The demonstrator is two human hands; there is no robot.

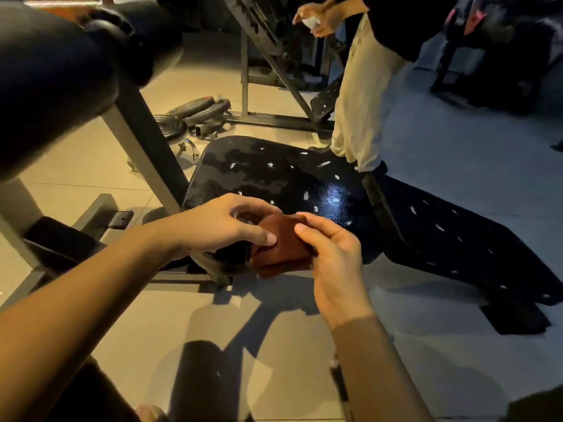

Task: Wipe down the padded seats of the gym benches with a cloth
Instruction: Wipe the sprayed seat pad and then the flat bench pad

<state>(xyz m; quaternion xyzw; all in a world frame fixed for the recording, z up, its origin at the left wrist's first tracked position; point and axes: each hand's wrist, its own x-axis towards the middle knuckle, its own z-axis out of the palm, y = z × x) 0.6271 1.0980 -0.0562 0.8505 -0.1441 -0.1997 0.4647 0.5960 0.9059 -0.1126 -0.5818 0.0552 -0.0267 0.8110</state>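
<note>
Head view: 2 hands hold 1 folded brown cloth point(283, 249) between them. The left hand point(224, 223) pinches its left edge, thumb on top and fingers curled over the far side. The right hand point(333, 260) grips the right edge, thumb pressed on top (its other fingers are hidden). The cloth sits at the near edge of the black padded seat point(274, 178), whose glossy cover shows white flecks. Beyond it, a person point(365, 86) holds a white bottle point(311, 22).
</note>
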